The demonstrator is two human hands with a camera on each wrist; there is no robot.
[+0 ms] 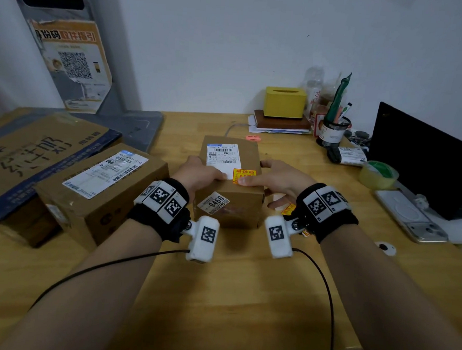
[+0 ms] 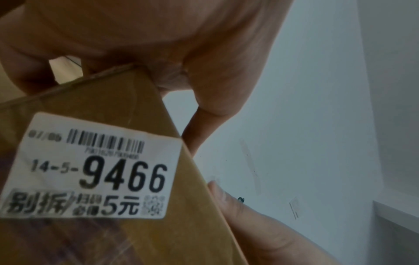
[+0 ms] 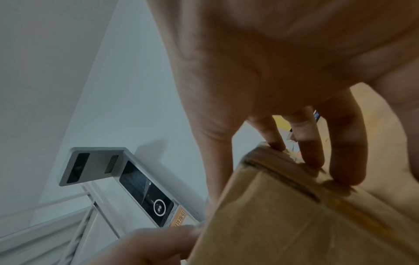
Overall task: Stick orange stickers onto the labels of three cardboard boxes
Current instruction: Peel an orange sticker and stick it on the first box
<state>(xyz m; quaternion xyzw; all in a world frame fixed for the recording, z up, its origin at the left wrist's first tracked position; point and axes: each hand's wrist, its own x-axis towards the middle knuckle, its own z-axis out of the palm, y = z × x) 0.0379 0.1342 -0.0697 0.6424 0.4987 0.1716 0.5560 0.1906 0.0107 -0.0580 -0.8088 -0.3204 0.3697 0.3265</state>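
A small cardboard box (image 1: pixel 231 199) stands mid-table. On its top is a white shipping label (image 1: pixel 221 155) with an orange sticker (image 1: pixel 244 175) on the label's near right corner. My left hand (image 1: pixel 204 172) grips the box's left side, thumb on the label. My right hand (image 1: pixel 274 179) holds the right side, its thumb pressing on the sticker. The left wrist view shows the box's front tag "9466" (image 2: pixel 90 170). In the right wrist view my fingertips (image 3: pixel 312 161) rest on the box's (image 3: pixel 306 215) far edge. A second box (image 1: pixel 101 194) and a large third box (image 1: pixel 30 157) lie to the left.
More orange stickers (image 1: pixel 288 209) lie under my right wrist. At the right are a tape roll (image 1: pixel 378 174), a phone (image 1: pixel 408 215) and a black screen (image 1: pixel 425 159). A yellow tissue box (image 1: pixel 285 102) and a pen cup (image 1: pixel 334 132) stand at the back.
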